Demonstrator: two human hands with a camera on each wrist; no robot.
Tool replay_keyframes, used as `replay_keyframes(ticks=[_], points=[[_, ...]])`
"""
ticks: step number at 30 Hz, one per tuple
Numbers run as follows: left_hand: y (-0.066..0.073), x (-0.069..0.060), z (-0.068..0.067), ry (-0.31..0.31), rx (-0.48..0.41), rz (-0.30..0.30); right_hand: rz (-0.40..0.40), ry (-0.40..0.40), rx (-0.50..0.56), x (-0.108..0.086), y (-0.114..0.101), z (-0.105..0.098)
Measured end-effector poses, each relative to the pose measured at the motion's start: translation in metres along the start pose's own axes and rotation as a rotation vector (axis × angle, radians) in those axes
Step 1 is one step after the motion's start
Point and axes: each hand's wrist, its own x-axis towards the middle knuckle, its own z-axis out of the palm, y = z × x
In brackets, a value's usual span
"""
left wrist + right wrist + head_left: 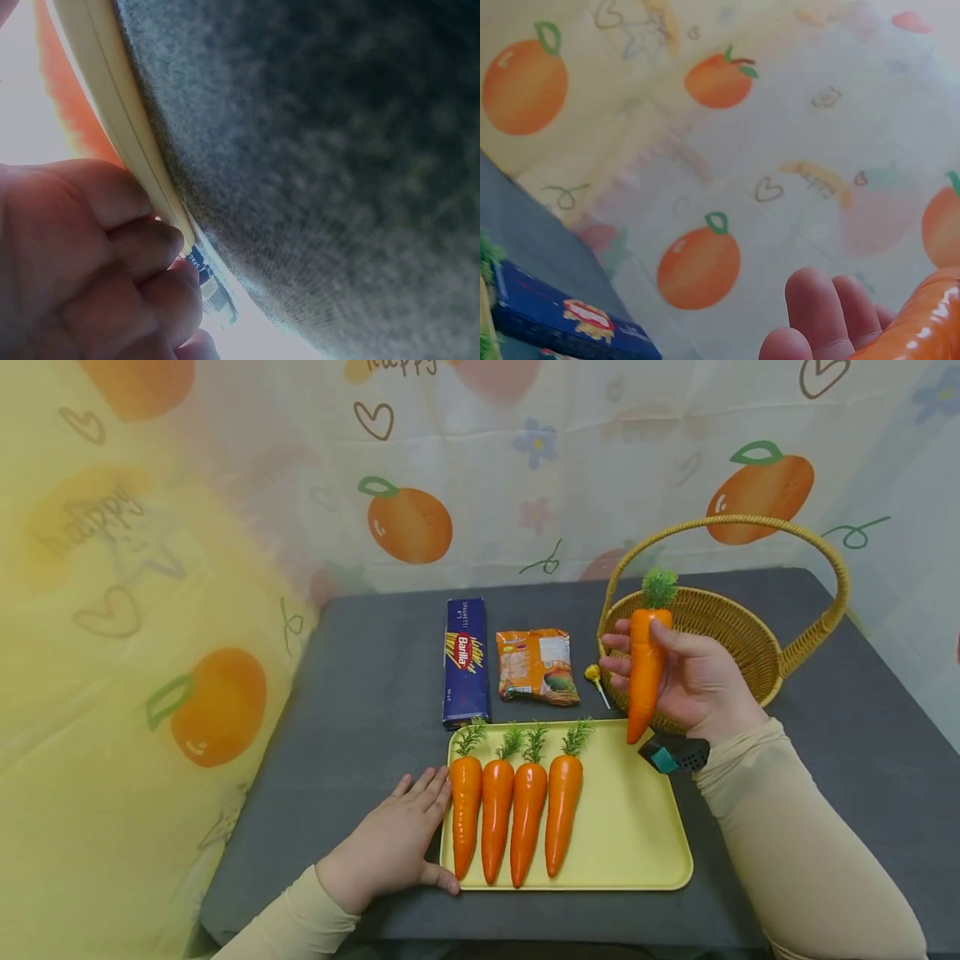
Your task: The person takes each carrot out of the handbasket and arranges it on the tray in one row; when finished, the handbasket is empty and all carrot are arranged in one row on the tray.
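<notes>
In the head view, my right hand (705, 681) holds an orange toy carrot (645, 672) with a green leafy top, thumb across its front and fingers behind. The carrot is upright, in front of the wicker basket (738, 647) and over the tray's back right corner. Several more carrots (528, 818) lie side by side on the left half of the yellow tray (622, 827), tops pointing away from me. My left hand (393, 843) rests against the tray's left edge, fingers extended and thumb near the front corner. The left wrist view shows its fingers (112, 262) by the rim.
Behind the tray lie a blue Barilla spaghetti box (466, 664), an orange snack packet (537, 666) and a yellow lollipop (594, 675). The basket's tall handle (836, 581) arches above the back right of the grey table (330, 693). A fruit-printed cloth (480, 460) hangs behind.
</notes>
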Motion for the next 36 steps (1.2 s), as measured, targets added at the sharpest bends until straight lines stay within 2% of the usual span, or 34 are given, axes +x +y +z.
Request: replay_keyframes(ticks=[4,11,16,20,28,36], points=[[0.000,0.000,0.001,-0.006,0.001,0.000,0.015,-0.082,-0.029,-0.012,0.018,-0.004],[0.001,-0.002,0.001,0.006,-0.004,0.002,-0.011,-0.155,0.023,-0.035,0.043,-0.020],[0.002,-0.002,0.000,0.011,-0.010,0.004,0.021,-0.200,0.052,-0.049,0.058,-0.036],[0.002,-0.001,0.000,0.005,-0.004,0.005,0.062,-0.147,0.042,-0.058,0.071,-0.050],[0.002,-0.003,-0.001,-0.009,-0.003,-0.016,0.116,0.072,-0.086,-0.062,0.102,-0.068],[0.000,0.000,0.002,0.005,0.001,0.004,0.160,0.083,-0.198,-0.067,0.108,-0.072]])
